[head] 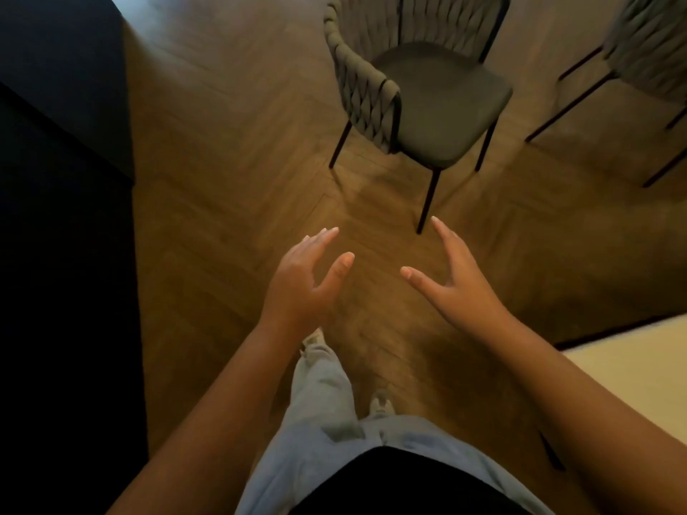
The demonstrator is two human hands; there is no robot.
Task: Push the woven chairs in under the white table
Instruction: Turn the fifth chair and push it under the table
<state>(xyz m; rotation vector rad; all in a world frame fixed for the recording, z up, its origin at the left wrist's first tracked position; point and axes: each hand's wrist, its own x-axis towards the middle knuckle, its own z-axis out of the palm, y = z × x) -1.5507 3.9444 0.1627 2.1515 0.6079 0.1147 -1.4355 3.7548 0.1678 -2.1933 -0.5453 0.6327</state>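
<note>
A grey woven chair (420, 91) with thin black legs stands on the wooden floor ahead of me, its seat facing toward the lower right. A second woven chair (647, 50) shows partly at the top right edge. The white table (632, 369) has one corner in view at the right. My left hand (301, 280) and my right hand (461, 276) are held out in front of me with fingers spread, holding nothing. Both hands are well short of the nearer chair and touch nothing.
A dark piece of furniture or wall (63, 217) fills the left side. Herringbone wooden floor (230, 172) lies between it and the chairs. My legs in light trousers (323, 395) and shoes show below my hands.
</note>
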